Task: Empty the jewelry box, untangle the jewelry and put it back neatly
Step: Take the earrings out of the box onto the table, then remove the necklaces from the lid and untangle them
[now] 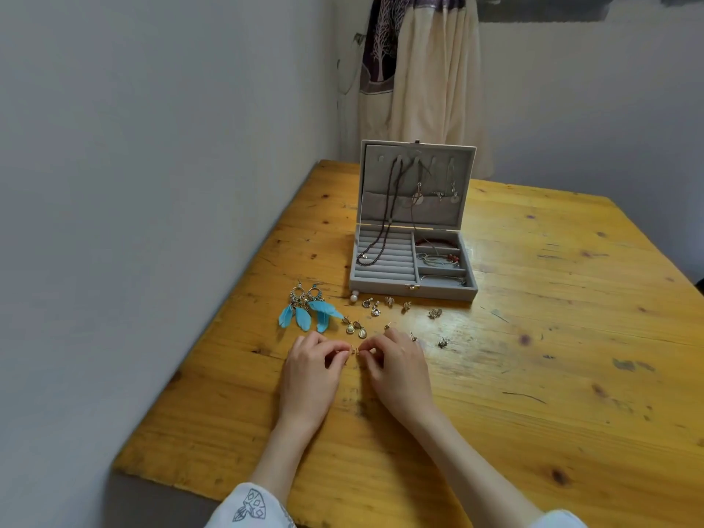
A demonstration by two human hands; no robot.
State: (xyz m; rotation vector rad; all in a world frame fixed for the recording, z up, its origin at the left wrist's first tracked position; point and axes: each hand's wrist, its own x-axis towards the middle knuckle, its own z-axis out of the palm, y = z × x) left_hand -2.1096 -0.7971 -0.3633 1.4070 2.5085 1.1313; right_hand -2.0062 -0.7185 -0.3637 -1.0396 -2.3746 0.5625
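Observation:
A grey jewelry box (381,285) stands open on the wooden table (533,337), its lid upright. Necklaces (386,222) hang from the lid and drape over the ring rolls; bracelets (438,257) lie in the right compartments. In front of the box lie blue feather earrings (310,308), teardrop earrings (354,328), a pearl (354,298) and several small studs (388,302). My left hand (310,371) and my right hand (398,369) meet fingertip to fingertip near the table's front, each pinching a small gold earring (355,350) between them.
A grey wall runs along the table's left edge. Cream and purple cloth (419,70) hangs behind the box. More studs (435,313) lie to the right of my hands. The table's right half is bare wood.

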